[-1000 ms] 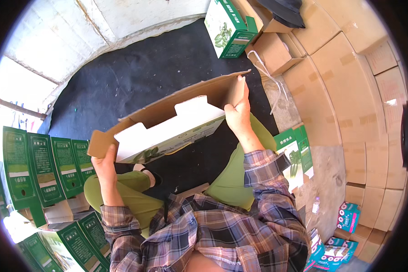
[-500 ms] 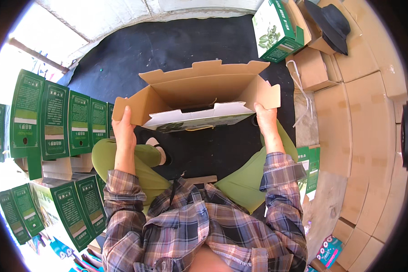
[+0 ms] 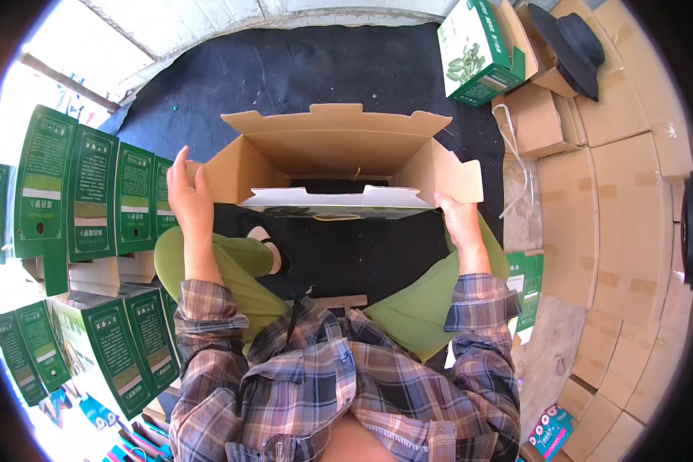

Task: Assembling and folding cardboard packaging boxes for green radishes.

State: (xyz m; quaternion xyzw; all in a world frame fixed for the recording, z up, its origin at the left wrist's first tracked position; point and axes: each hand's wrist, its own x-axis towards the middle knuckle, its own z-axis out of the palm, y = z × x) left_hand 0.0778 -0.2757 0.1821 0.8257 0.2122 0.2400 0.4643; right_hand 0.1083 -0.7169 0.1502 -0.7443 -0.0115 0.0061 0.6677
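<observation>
An opened-out cardboard box (image 3: 331,142) is held up in front of my knees, brown inside and white with green print on its near outer face. Its flaps stand out, and dark floor shows through the gap at its bottom. My right hand (image 3: 460,222) grips the lower edge of the right end flap, thumb on the inner side. At the left end flap, my left hand (image 3: 190,199) has its fingers stretched upward and thumb apart. It is beside the flap's edge; whether it touches is hard to tell.
Rows of green printed boxes (image 3: 92,196) stand on my left. A green and white box (image 3: 477,58) stands at the far right, near a black hat (image 3: 570,46). Brown cartons (image 3: 624,208) are stacked along the right. Black sheeting (image 3: 285,73) covers the floor.
My left hand has released the left flap and spread its fingers, moving slightly left and up. The box has tilted so more of its inside shows. My right hand still holds its flap.
</observation>
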